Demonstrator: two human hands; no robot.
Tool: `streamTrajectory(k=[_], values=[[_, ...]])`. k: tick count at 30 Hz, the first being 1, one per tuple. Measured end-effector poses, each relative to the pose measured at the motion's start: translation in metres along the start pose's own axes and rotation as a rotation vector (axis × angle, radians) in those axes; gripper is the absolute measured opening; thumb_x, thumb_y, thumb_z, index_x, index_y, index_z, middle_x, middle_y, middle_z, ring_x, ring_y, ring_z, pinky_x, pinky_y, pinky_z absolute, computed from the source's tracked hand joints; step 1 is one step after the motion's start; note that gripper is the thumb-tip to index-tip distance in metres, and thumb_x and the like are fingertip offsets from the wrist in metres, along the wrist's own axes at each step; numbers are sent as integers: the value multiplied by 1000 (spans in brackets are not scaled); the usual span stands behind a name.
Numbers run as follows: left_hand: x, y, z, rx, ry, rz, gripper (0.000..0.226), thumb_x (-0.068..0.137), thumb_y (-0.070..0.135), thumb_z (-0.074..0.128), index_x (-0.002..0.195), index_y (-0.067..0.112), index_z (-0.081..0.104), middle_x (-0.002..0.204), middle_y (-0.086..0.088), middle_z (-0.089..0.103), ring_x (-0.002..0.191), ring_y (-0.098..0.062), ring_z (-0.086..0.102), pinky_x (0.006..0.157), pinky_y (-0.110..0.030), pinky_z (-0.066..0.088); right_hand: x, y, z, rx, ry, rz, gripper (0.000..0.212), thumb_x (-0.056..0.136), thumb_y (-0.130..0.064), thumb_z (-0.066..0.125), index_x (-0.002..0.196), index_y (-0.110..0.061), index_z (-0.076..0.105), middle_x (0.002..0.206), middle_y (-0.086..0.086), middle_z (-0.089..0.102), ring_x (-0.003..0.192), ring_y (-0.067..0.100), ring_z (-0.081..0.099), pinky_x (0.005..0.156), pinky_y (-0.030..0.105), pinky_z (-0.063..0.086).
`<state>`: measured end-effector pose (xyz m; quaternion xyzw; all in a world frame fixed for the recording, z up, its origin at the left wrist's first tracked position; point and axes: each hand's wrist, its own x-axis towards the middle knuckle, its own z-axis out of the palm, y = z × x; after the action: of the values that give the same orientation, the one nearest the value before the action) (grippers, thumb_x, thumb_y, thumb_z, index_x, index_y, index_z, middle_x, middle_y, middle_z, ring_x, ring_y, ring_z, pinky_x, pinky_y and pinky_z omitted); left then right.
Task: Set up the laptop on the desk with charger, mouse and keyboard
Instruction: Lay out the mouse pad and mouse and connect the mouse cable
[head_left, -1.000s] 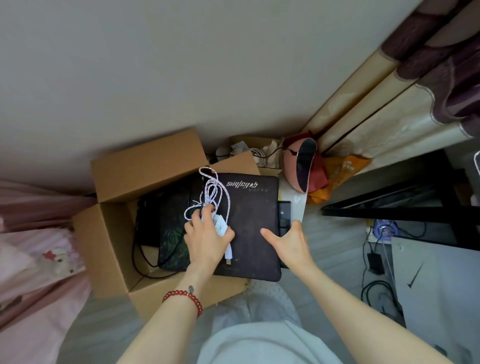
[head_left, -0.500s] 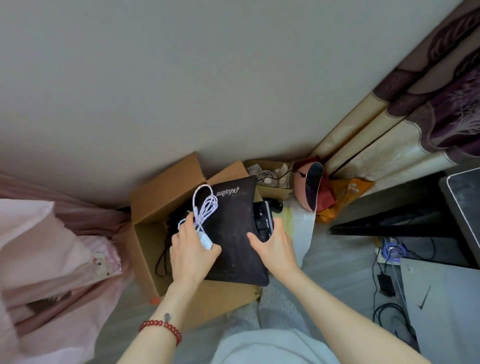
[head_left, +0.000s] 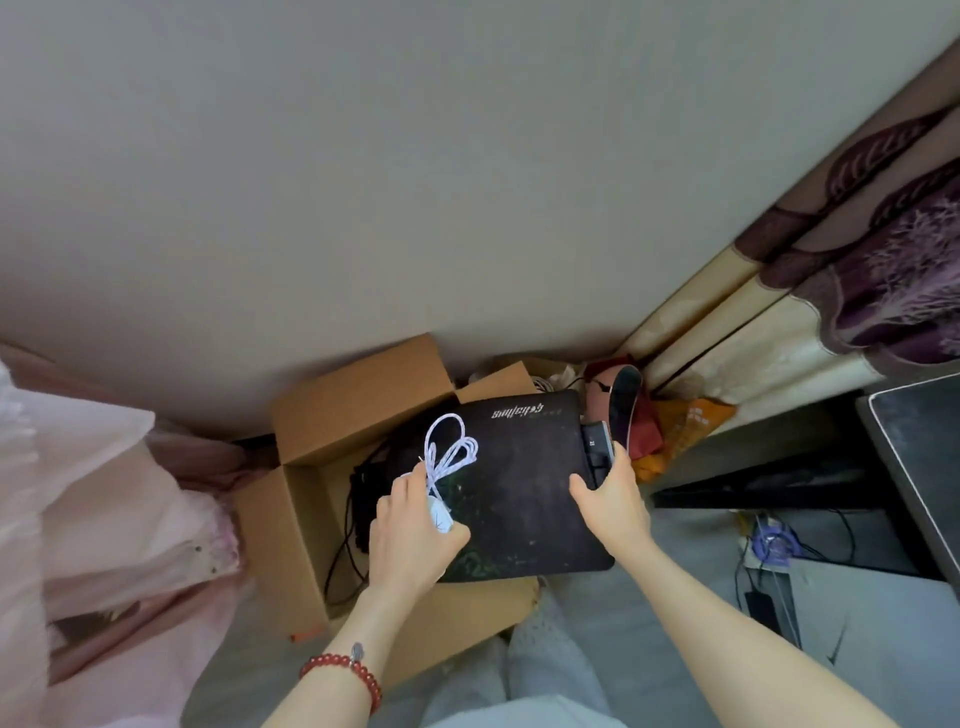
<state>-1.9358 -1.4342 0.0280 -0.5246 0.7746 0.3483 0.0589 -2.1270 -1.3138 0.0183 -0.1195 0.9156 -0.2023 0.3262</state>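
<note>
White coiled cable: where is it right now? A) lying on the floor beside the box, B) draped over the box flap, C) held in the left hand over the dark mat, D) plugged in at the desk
C: the left hand grips the white coiled cable, its loops standing over the dark mat above the open cardboard box.

Black keyboard (head_left: 597, 449) mostly hidden under dark rectangular mat (head_left: 524, 483); only one end shows. Left hand (head_left: 413, 535) covers white plug of coiled white cable (head_left: 449, 454). Black cords (head_left: 358, 499) in brown cardboard box (head_left: 358, 405) partly hidden, ends unseen. Grey desk corner (head_left: 919, 457) cut off at right edge.
</note>
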Motion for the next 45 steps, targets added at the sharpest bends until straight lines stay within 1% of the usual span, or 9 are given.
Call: streamTrajectory(k=[3, 9, 16, 21, 26, 30, 34, 37, 45], values=[[13, 9, 21, 41, -19, 30, 76, 67, 37, 62, 135, 22, 31, 126, 0, 45, 105, -23, 44, 84, -37, 47, 21, 8, 5, -19, -8, 112, 96, 74, -53, 68, 144, -14, 15, 149, 8, 31, 132, 30, 38, 99, 48, 40], [18, 21, 42, 83, 39, 35, 78, 69, 38, 67, 135, 19, 31, 132, -3, 44, 109, -24, 46, 87, -36, 47, 23, 28, 2, -59, -25, 67, 70, 68, -55, 72, 112, -12, 39, 110, 9, 60, 101, 32, 58, 72, 35, 44], [-6, 37, 5, 104, 83, 40, 76, 69, 35, 69, 134, 18, 34, 133, -3, 46, 109, -23, 47, 88, -37, 48, -4, 26, -30, 108, -16, -24, 60, 70, -50, 72, 112, -22, 40, 107, 3, 62, 83, 21, 53, 64, 33, 45], [-23, 55, -29, 94, 118, 56, 75, 70, 31, 66, 136, 16, 33, 133, -3, 44, 110, -24, 44, 90, -38, 46, -21, 9, -61, 72, 26, -76, 63, 72, -49, 71, 117, -19, 39, 110, 4, 62, 99, 30, 59, 74, 37, 50], [-42, 75, -60, 61, 193, 120, 77, 68, 29, 62, 138, 18, 31, 133, -2, 43, 108, -26, 43, 89, -37, 43, -48, -8, -97, -19, 81, -175, 63, 74, -51, 68, 121, -19, 39, 110, 4, 64, 97, 28, 61, 73, 33, 48], [-61, 101, -92, 16, 273, 246, 76, 66, 29, 62, 135, 20, 33, 128, 0, 45, 100, -25, 42, 85, -38, 43, -77, -23, -153, 38, 103, -256, 61, 73, -51, 69, 117, -20, 40, 104, -1, 61, 93, 23, 59, 75, 36, 52], [-89, 145, -117, -31, 336, 422, 77, 65, 23, 66, 136, 19, 35, 123, -2, 47, 98, -26, 43, 83, -39, 44, -122, -27, -220, 136, 234, -324, 48, 67, -48, 72, 98, -26, 43, 81, -16, 54, 84, 19, 54, 68, 34, 42], [-113, 191, -133, -96, 399, 590, 77, 64, 17, 68, 135, 15, 38, 119, -6, 50, 94, -30, 44, 80, -39, 42, -160, -19, -271, 225, 331, -351, 45, 65, -45, 75, 92, -23, 46, 82, -9, 59, 82, 20, 57, 68, 35, 46], [-212, 329, -131, -243, 451, 988, 78, 62, 9, 70, 134, 12, 40, 119, -14, 51, 98, -37, 47, 83, -47, 44, -276, 50, -396, 309, 684, -460, 38, 63, -46, 76, 83, -35, 46, 76, -12, 60, 68, 2, 59, 48, 13, 40]])
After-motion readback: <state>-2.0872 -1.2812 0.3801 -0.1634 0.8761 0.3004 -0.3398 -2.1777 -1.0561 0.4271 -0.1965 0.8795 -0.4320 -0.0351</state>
